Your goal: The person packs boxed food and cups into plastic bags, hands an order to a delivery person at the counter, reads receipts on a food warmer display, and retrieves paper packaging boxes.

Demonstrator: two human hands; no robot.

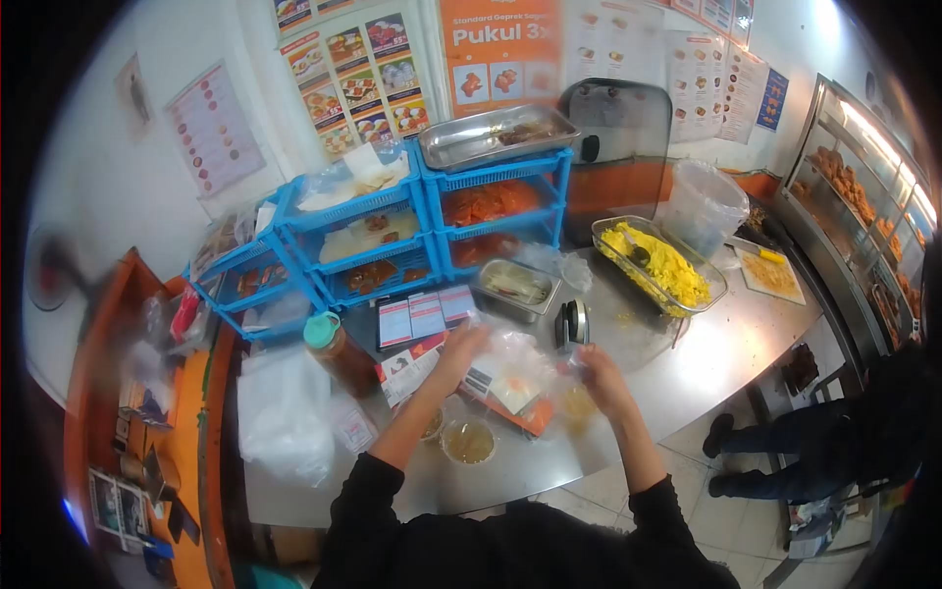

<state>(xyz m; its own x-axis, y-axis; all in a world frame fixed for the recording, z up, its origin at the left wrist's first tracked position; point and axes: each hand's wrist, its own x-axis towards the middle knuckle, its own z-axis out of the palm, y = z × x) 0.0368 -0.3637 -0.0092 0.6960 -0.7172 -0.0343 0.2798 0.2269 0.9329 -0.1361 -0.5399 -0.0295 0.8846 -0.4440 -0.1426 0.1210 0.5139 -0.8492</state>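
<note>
A thin clear plastic bag (pixel 518 355) stretches out between my two hands over the table. My left hand (pixel 465 346) is closed on its left side. My right hand (pixel 601 379) pinches clear plastic at the other side; whether it is the same bag I cannot tell. Below the bag lies a printed paper box (pixel 538 417) with red and orange edges, partly hidden. A round clear tub (pixel 469 442) of pale broth-like food stands nearer me. Just under my right hand is a blurred yellowish tub or bag (pixel 578 402).
Blue stacked racks (pixel 363 234) hold food at the back. Nearby stand a glass dish of yellow food (pixel 659 270), a steel tray (pixel 517 291), a tablet (pixel 425 316), a bottle with a teal cap (pixel 339 355) and white plastic bags (pixel 285 412). A person (pixel 805 432) stands at right.
</note>
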